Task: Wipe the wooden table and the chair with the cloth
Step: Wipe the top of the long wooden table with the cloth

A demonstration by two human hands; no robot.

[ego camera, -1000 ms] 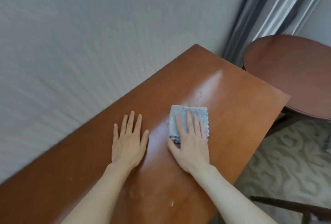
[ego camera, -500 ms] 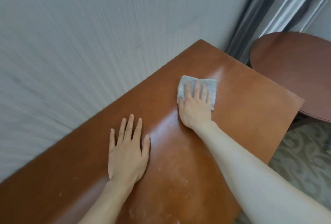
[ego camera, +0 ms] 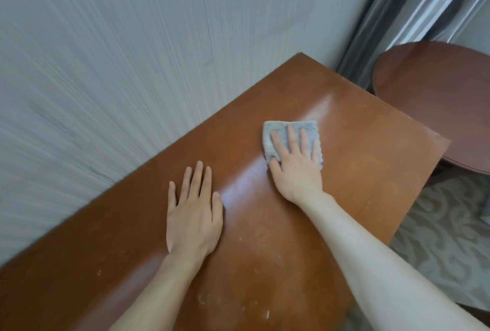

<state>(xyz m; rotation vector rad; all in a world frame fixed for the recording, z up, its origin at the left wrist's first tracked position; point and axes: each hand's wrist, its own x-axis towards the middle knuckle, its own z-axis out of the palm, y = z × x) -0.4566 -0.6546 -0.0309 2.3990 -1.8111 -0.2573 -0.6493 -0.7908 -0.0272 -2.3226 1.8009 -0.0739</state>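
Two hands flat on table point(ego camera: 358, 145) | right fingers point(ego camera: 291, 140) straight, pressing cloth point(ego camera: 273, 140) beneath | left fingers point(ego camera: 198, 182) spread

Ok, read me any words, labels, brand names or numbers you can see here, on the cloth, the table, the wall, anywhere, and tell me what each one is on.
None: no readable text anywhere in this view.
Grey cloth under the right hand: no tag or label showing.
Wooden table, where the left hand rests flat: only pale specks and glare.
Wall, round side table, carpet: texture or pattern only.
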